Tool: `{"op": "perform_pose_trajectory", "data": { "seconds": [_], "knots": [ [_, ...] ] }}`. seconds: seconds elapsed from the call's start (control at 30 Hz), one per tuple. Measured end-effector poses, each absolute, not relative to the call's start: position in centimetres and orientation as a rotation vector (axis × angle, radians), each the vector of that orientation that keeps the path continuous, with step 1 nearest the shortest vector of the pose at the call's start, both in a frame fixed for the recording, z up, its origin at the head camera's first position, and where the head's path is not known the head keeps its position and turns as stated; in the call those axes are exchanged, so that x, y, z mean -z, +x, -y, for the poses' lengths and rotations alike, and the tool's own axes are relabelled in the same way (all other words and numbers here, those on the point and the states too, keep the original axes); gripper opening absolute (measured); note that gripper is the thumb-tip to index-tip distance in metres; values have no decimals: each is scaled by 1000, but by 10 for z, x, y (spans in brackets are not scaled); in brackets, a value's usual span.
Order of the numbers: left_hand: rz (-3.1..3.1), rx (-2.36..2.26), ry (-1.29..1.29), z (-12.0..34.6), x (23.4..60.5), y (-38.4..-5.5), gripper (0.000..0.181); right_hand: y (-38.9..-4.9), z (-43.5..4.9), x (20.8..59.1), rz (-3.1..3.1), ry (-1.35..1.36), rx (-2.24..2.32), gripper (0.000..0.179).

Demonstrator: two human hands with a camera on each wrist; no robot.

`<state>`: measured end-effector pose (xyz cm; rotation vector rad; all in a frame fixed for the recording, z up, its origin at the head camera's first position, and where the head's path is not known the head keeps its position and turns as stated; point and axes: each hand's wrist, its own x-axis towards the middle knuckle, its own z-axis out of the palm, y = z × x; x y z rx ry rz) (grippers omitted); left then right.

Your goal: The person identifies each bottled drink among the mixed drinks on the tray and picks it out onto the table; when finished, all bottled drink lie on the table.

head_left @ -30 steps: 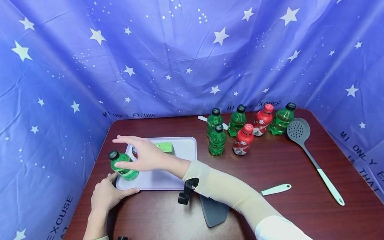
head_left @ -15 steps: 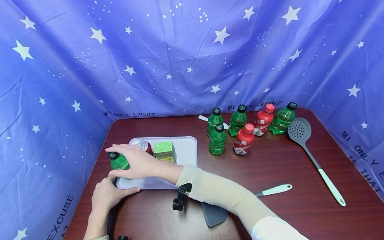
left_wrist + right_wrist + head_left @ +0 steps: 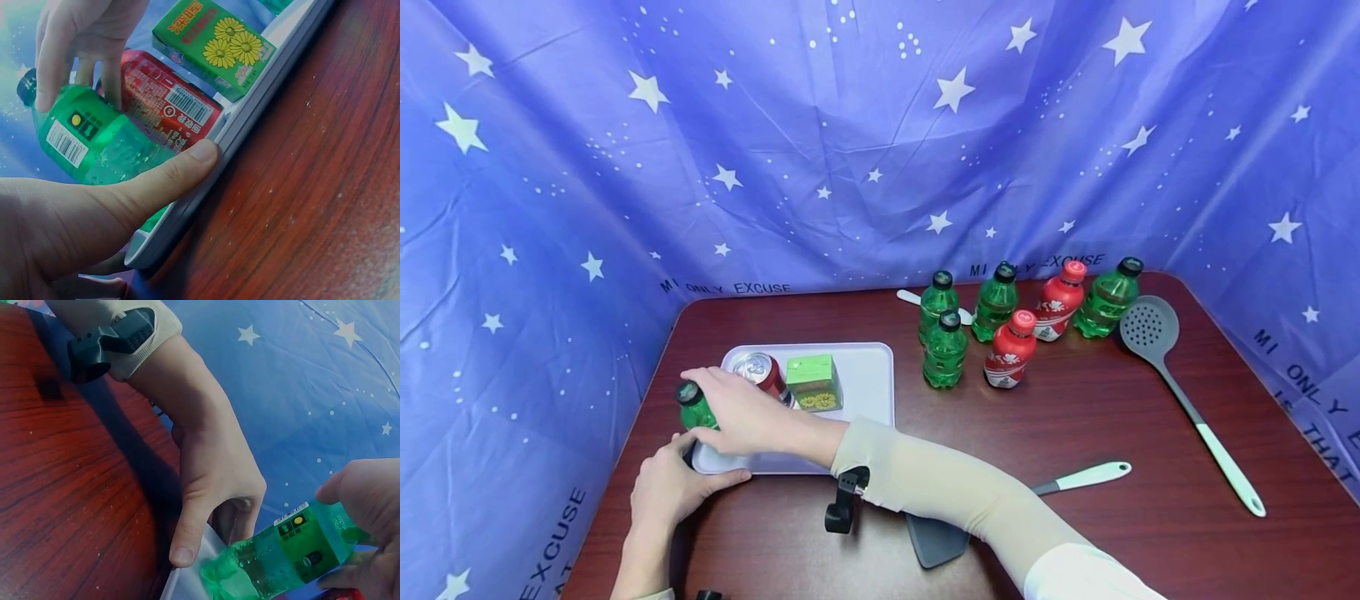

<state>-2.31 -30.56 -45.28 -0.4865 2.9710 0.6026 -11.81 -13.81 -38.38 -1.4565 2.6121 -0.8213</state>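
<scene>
At the left end of a pale lilac tray [image 3: 868,375], a green plastic bottle [image 3: 695,408] with a black cap stands near the front corner. My right hand [image 3: 745,412] grips it round its upper part from the right. My left hand [image 3: 666,483] holds the tray's front left corner, thumb [image 3: 178,172] along the front rim and fingers round the side. Beside the bottle on the tray are a red drink can [image 3: 165,100] and a green drink carton [image 3: 215,47] with yellow flowers. The right hand hides part of the bottle in the head view.
Several green bottles [image 3: 944,354] and two red bottles [image 3: 1009,354] stand at the back right, near a white spoon [image 3: 908,296]. A grey skimmer [image 3: 1176,392] lies farther right. My right forearm crosses above a grey spatula [image 3: 936,537]. A starry curtain [image 3: 850,150] surrounds the table.
My right hand has closed round the green bottle, which now stands more upright on the tray. The can and carton have come into fuller view. The left hand has stayed at the tray corner.
</scene>
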Motion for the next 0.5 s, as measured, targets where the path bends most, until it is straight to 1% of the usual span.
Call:
{"op": "perform_pose_trajectory", "data": {
  "seconds": [0.1, 0.17, 0.33, 0.5],
  "knots": [
    [-2991, -611, -480, 306, 454, -23, 124, -117, 136, 386, -2639, -1488, 802, 55],
    [-3005, -616, -480, 306, 454, -22, 118, -116, 135, 387, -2645, -1494, 810, 51],
    [-3012, -632, -503, 306, 454, -21, 107, -112, 131, 392, -2650, -1425, 860, 57],
    [-3000, -632, -502, 305, 454, -21, 106, -108, 126, 395, -2669, -1394, 875, 58]
  ]
}}
